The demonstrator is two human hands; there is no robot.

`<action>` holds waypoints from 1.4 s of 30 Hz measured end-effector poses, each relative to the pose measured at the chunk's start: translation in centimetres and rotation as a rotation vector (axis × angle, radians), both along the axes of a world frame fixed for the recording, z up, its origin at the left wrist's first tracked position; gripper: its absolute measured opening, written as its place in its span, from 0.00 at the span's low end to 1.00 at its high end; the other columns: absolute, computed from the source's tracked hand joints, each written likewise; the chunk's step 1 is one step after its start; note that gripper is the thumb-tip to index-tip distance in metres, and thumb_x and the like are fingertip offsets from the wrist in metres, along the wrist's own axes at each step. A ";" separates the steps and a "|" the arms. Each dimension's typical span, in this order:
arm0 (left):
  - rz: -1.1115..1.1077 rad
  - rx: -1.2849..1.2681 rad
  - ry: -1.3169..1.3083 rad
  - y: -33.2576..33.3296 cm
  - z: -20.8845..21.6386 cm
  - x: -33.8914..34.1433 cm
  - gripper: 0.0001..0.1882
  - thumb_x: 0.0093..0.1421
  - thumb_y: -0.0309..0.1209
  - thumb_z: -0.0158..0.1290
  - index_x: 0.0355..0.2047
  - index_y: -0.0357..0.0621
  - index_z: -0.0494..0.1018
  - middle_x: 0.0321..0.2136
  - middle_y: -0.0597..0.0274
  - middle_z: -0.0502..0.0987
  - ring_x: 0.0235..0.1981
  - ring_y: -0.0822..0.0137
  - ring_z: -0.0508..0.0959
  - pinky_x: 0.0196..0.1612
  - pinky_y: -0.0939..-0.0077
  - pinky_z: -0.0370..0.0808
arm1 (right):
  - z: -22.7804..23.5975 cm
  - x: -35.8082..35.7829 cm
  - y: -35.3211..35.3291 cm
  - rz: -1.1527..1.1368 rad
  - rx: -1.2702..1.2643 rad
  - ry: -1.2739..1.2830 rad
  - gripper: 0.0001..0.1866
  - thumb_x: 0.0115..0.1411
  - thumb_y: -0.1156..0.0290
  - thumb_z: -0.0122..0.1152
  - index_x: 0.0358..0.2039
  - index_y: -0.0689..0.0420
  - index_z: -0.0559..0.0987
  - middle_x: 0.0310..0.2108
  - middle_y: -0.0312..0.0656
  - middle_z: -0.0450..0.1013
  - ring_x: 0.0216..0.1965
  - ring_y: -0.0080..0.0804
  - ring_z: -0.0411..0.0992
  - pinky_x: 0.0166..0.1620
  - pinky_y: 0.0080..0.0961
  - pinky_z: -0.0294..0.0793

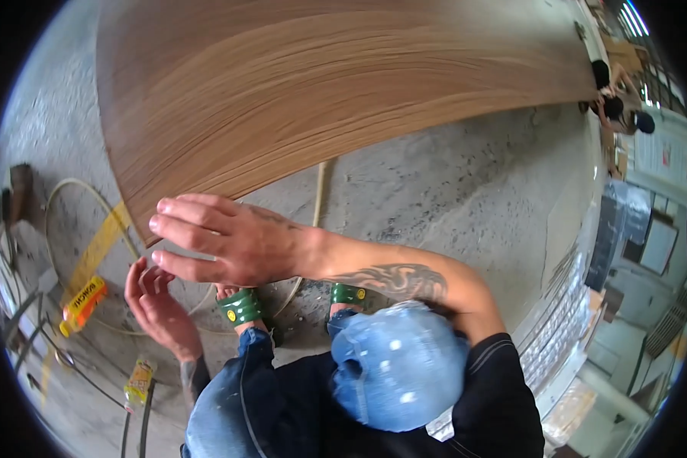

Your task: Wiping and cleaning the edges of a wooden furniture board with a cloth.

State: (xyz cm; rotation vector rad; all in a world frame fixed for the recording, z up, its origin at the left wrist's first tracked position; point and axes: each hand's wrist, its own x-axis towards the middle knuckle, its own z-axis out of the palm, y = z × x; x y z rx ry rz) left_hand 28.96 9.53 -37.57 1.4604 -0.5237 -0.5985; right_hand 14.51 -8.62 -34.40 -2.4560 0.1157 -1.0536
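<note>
A large brown wood-grain sheet stretches across the upper part of the view, its near corner pointing toward me. My right hand is over the sheet's near edge close to that corner, fingers stretched to the left and slightly apart. It seems to hold nothing, and whether it touches the sheet I cannot tell. Lower and to the left, my left hand is just below the corner, its fingers loosely bent and apart, with nothing seen in them.
On the floor at left lie an orange-and-yellow bottle, a yellow-labelled bottle and a pale hose. My feet wear green sandals. Another person is at the sheet's far right end. Wrapped stacks line the right side.
</note>
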 end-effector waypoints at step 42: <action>0.298 -0.240 0.389 -4.9 1.5 2.8 0.21 0.75 0.37 0.43 0.60 0.33 0.63 0.53 0.49 0.72 0.52 0.58 0.77 0.55 0.59 0.79 | -7.0 -1.1 3.5 -0.288 -0.131 0.166 0.43 0.59 0.74 0.54 0.74 0.58 0.50 0.52 0.57 0.67 0.41 0.49 0.71 0.42 0.39 0.77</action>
